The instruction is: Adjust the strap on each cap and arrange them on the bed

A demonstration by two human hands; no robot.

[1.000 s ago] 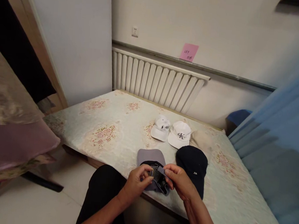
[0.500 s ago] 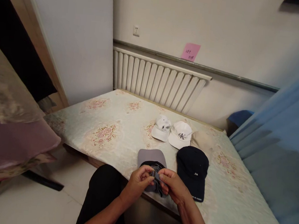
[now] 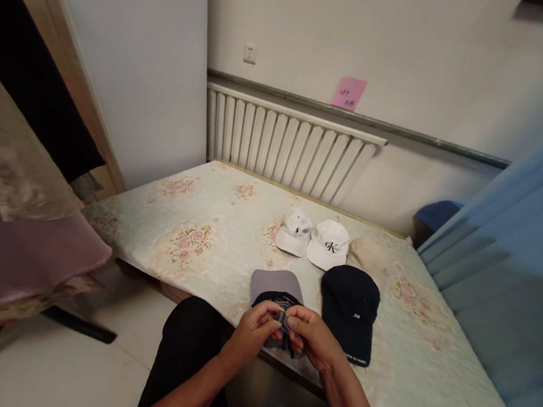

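A grey cap (image 3: 275, 286) lies upside down at the near edge of the bed, its brim pointing away from me. My left hand (image 3: 251, 331) and my right hand (image 3: 313, 337) are both pinched on its dark back strap (image 3: 283, 319), fingertips almost touching each other. A black cap (image 3: 350, 305) lies just to the right of my right hand. Farther back sit two white caps, a plain white cap (image 3: 293, 233) and a white cap with a black logo (image 3: 329, 244), with a beige cap (image 3: 370, 256) beside them.
The caps rest on a floral mattress (image 3: 193, 234) whose near edge is at my knees. A white radiator (image 3: 286, 144) runs along the back wall under a pink note (image 3: 348, 94). A blue curtain (image 3: 508, 262) hangs at the right; pink fabric (image 3: 24, 258) is at the left.
My right hand slid left along the strap until its fingers met my left hand, and both hands dropped slightly toward me. The caps on the bed stayed put.
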